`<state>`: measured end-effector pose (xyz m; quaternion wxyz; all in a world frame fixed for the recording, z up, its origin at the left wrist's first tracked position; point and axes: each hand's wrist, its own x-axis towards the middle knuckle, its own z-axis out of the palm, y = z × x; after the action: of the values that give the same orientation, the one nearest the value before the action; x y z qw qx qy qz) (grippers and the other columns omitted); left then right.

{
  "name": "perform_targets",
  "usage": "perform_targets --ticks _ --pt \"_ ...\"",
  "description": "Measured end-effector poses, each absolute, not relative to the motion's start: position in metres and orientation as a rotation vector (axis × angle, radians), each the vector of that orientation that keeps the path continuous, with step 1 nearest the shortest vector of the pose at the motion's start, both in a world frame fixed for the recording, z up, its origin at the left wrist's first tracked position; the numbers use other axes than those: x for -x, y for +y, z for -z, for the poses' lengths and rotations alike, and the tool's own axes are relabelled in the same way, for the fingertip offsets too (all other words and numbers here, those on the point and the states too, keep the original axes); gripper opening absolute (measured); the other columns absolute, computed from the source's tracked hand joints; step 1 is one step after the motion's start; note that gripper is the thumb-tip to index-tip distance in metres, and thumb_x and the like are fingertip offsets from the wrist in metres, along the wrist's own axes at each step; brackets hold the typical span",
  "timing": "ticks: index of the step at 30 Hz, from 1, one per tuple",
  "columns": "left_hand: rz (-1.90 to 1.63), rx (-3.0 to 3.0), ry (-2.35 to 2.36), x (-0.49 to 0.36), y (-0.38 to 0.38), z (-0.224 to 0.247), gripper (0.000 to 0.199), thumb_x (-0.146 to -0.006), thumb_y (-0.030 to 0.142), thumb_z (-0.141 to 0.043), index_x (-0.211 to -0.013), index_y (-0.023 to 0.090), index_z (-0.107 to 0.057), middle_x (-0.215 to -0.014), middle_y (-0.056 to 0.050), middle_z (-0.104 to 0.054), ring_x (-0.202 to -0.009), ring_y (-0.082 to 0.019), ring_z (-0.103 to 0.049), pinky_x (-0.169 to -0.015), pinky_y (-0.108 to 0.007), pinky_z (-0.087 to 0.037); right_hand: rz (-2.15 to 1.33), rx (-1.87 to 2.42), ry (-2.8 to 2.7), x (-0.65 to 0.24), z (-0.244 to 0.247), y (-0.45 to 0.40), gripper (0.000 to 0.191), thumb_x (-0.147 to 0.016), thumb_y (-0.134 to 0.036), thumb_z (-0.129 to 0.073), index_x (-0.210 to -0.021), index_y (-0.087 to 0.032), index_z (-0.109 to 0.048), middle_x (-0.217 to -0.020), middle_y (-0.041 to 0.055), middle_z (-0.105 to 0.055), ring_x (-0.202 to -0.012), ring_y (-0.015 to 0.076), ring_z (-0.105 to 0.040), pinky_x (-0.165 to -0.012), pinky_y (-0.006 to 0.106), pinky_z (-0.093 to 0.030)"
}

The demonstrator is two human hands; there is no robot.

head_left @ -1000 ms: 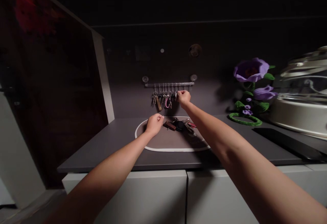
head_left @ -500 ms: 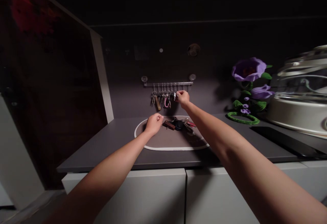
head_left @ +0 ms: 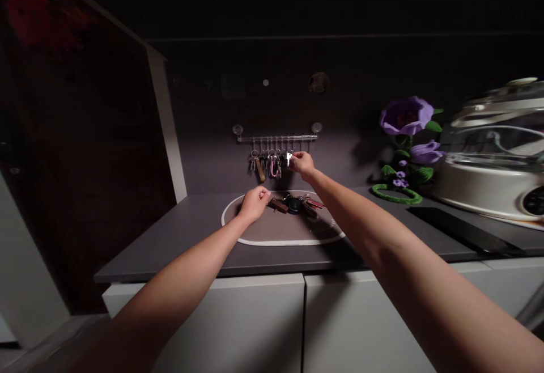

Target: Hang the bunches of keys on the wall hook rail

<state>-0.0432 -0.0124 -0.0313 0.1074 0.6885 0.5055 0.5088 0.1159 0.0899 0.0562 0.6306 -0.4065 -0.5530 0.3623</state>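
Observation:
A clear rail (head_left: 278, 138) with hooks is fixed to the dark wall, and several keys (head_left: 260, 169) hang from its left and middle part. At the rail's right part, my right hand (head_left: 302, 164) pinches a shiny metal key (head_left: 289, 159). Lower down, my left hand (head_left: 255, 203) is closed over the left side of the oval mat (head_left: 263, 236); what its fingers hold, if anything, is hidden. Just right of it on the mat lie a brown key holder (head_left: 279, 205), a black round fob (head_left: 294, 205) and a bunch with a red piece (head_left: 315, 204).
Purple artificial flowers (head_left: 407, 117) with a green ring base stand on the counter (head_left: 170, 237) at the right. Beside them are a black flat tray (head_left: 463, 230) and a cream appliance (head_left: 488, 186) with a clear upper part. White cabinet doors (head_left: 238, 322) are below.
The view has shifted slightly. The metal piece at my right fingertips now shows more brightly and fully. My left hand keeps nearly the same place over the mat.

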Motion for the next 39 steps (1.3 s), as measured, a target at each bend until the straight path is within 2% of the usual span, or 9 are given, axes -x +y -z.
perform_targets --ticks 9,18,22,25,28,35,39 --pt "-1.458 -2.088 1.447 0.043 -0.015 0.03 0.016 -0.077 0.027 -0.047 -0.075 0.015 -0.058 -0.065 -0.001 -0.058 -0.06 -0.011 -0.05 -0.058 -0.021 -0.037 -0.862 0.957 -1.288 -0.122 -0.054 0.076 0.013 -0.068 -0.005 -0.053 -0.076 -0.015 -0.048 -0.066 -0.0011 -0.049 -0.052 0.0073 -0.05 -0.054 0.027 -0.049" --pt "-1.371 -2.346 1.541 0.043 -0.015 0.031 0.016 -0.079 0.02 -0.046 -0.082 0.016 -0.061 -0.083 -0.006 -0.059 -0.079 -0.017 -0.053 -0.075 -0.027 -0.041 -0.868 0.972 -1.36 -0.127 -0.036 0.055 0.012 -0.071 -0.01 -0.051 -0.083 -0.015 -0.052 -0.075 0.0024 -0.056 -0.055 0.0074 -0.052 -0.056 0.024 -0.047" --pt "-1.295 -2.404 1.587 0.041 -0.016 0.032 0.019 -0.081 0.019 -0.044 -0.088 0.017 -0.062 -0.09 -0.007 -0.059 -0.087 -0.018 -0.054 -0.082 -0.029 -0.041 -0.672 1.057 -1.528 -0.13 -0.019 0.036 0.01 -0.073 -0.013 -0.052 -0.082 -0.014 -0.056 -0.077 0.0032 -0.061 -0.064 0.0097 -0.056 -0.066 0.026 -0.048" --pt "-1.262 -2.408 1.653 0.041 -0.016 0.032 0.022 -0.082 0.019 -0.043 -0.094 0.016 -0.062 -0.096 -0.008 -0.059 -0.091 -0.018 -0.054 -0.084 -0.03 -0.041 -0.471 1.118 -1.674 -0.133 -0.009 0.019 0.012 -0.074 -0.016 -0.053 -0.084 -0.014 -0.06 -0.085 0.0051 -0.064 -0.077 0.0125 -0.059 -0.078 0.028 -0.046" --pt "-1.213 -2.411 1.705 0.039 -0.015 0.027 0.024 -0.081 0.019 -0.044 -0.097 0.015 -0.062 -0.099 -0.009 -0.06 -0.095 -0.019 -0.054 -0.086 -0.03 -0.041 -0.329 1.143 -1.792 -0.137 -0.001 0.002 0.017 -0.076 -0.017 -0.052 -0.09 -0.015 -0.061 -0.093 0.0068 -0.066 -0.086 0.0143 -0.059 -0.083 0.028 -0.044" --pt "-1.051 -2.404 1.667 0.03 -0.005 0.007 0.02 -0.079 0.023 -0.05 -0.088 0.015 -0.066 -0.094 -0.008 -0.066 -0.086 -0.019 -0.057 -0.079 -0.028 -0.041 -0.081 1.114 -1.995 -0.147 0.015 -0.013 0.021 -0.079 -0.016 -0.047 -0.091 -0.016 -0.063 -0.095 0.0088 -0.066 -0.09 0.0172 -0.059 -0.082 0.028 -0.043" --pt "-1.096 -2.174 1.781 0.024 0.003 0.012 0.022 -0.075 0.032 -0.054 -0.075 0.014 -0.067 -0.076 -0.007 -0.066 -0.068 -0.016 -0.056 -0.065 -0.026 -0.04 0.002 1.116 -2.047 -0.149 0.017 -0.008 0.022 -0.078 -0.014 -0.046 -0.092 -0.014 -0.064 -0.094 0.0093 -0.066 -0.089 0.018 -0.059 -0.08 0.027 -0.042"
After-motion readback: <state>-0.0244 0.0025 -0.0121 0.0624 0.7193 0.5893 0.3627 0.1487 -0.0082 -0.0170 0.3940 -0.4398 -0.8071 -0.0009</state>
